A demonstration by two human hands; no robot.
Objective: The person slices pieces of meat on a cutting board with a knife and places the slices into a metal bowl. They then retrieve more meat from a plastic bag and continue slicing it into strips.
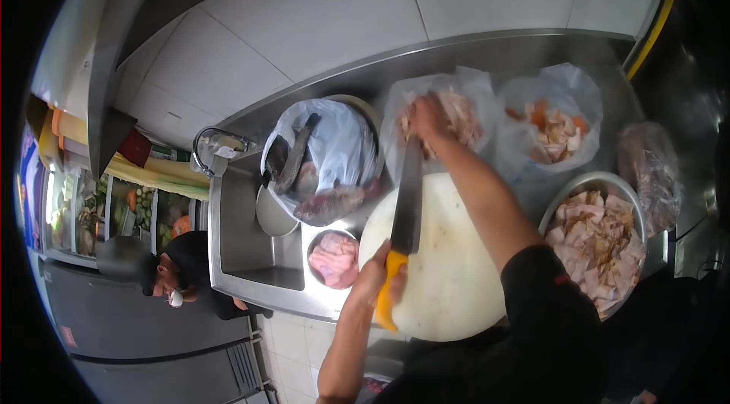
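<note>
My left hand is closed round the yellow handle of a large kitchen knife. Its wide blade points away from me over a round white cutting board. My right hand reaches past the board into a clear plastic bag of pale sliced meat. Its fingers are down among the slices, so their grip is partly hidden. To the right stands another clear bag with meat pieces and orange chunks. A metal bowl heaped with cut meat sits near my right sleeve.
Left of the board, a plastic-lined basin holds whole fish, beside a bowl of pink meat. A steel sink with a faucet lies further left. A wrapped bundle rests at far right. Another person holds a cup.
</note>
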